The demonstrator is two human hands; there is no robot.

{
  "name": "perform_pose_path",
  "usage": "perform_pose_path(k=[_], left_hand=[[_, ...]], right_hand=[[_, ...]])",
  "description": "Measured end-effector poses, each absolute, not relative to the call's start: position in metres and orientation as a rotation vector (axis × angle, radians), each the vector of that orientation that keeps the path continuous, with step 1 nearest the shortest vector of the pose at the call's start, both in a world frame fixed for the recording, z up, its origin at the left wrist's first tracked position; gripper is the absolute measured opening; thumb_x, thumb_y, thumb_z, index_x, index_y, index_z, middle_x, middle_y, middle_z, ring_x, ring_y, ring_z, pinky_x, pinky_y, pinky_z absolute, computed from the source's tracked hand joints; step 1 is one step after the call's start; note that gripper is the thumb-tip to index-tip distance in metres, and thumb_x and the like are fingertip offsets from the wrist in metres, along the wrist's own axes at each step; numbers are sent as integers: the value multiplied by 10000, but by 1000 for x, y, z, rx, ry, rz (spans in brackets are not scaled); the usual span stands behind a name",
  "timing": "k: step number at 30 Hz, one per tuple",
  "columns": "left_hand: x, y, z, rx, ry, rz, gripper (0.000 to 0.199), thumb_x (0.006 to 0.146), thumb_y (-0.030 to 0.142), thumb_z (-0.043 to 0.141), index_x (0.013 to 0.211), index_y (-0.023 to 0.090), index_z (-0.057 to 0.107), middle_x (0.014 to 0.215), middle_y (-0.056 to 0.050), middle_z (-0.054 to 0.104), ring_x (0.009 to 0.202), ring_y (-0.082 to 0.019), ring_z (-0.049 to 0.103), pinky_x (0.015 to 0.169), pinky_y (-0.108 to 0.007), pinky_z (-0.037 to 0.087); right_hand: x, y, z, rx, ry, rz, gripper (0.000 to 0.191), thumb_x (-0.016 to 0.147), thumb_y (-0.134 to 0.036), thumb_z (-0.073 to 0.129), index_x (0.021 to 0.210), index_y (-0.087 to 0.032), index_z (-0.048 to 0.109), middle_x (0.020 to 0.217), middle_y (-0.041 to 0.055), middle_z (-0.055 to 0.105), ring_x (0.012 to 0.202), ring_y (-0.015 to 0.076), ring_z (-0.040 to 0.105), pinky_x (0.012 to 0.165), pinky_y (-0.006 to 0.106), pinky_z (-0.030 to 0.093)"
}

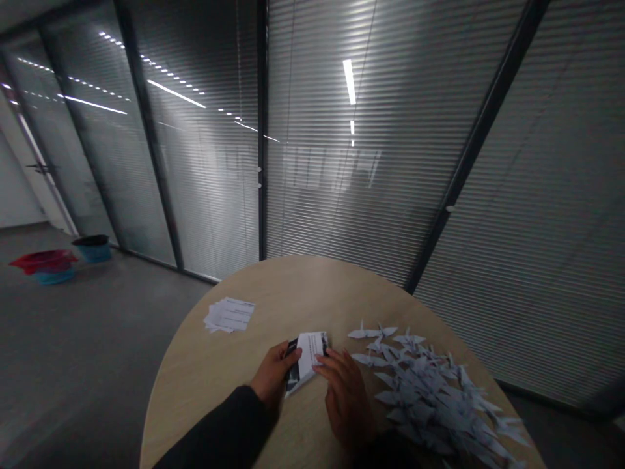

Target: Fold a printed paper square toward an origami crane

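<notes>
Low over the round table, a folded printed paper [308, 355] with white and dark areas lies between both hands. My left hand [275, 370] grips its left edge, thumb on top. My right hand [346, 391] is at the right edge, with its bent fingers on the paper; its thumb is partly hidden. To the right, a heap of folded paper cranes [434, 391] spreads close beside my right hand. A small loose stack of printed paper sheets [230, 314] lies at the left, apart from both hands.
The round wooden table [312, 277] stands close to a glass partition with blinds [342, 215]. On the grey floor at the left are a blue bucket with a red cloth or liner [46, 264] and a blue bucket with a dark rim [92, 249]. A door handle [41, 169] shows farther back.
</notes>
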State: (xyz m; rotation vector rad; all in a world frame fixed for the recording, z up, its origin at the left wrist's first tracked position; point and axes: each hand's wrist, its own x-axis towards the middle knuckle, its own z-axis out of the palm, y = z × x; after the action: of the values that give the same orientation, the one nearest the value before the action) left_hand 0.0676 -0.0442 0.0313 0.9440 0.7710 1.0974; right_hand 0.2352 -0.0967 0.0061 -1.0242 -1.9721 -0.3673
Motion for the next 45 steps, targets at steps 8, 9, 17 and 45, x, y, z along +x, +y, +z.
perform_pose_path(k=[8, 9, 17, 45], left_hand=[[69, -49, 36, 660, 692, 1088, 238, 690, 243, 769, 843, 91, 667, 777, -119, 742, 755, -237, 706, 659, -304, 552], [69, -49, 36, 625, 687, 1077, 197, 728, 210, 735, 863, 87, 662, 787, -125, 744, 766, -239, 711, 674, -309, 561], [70, -52, 48, 389, 585, 1006, 225, 895, 173, 516, 1066, 56, 604, 868, -158, 749, 819, -254, 724, 806, -390, 563], [74, -57, 40, 386, 272, 931, 376, 863, 334, 513, 1121, 83, 621, 1044, -159, 711, 997, -284, 653, 879, -390, 490]], right_hand=[[234, -95, 12, -1024, -1955, -490, 319, 837, -57, 441, 1007, -260, 619, 879, 18, 682, 935, 180, 632, 1006, 452, 425], [235, -95, 12, -1018, -1943, -499, 298, 848, -63, 447, 966, -267, 630, 866, 12, 682, 929, 177, 634, 1003, 450, 424], [242, -97, 15, -1011, -1895, -543, 215, 893, -138, 480, 892, -273, 648, 863, -3, 710, 919, 176, 643, 1002, 450, 416], [218, -103, 6, -967, -2043, -589, 227, 887, -150, 517, 1068, -205, 644, 1071, 87, 706, 1042, 231, 644, 801, 358, 598]])
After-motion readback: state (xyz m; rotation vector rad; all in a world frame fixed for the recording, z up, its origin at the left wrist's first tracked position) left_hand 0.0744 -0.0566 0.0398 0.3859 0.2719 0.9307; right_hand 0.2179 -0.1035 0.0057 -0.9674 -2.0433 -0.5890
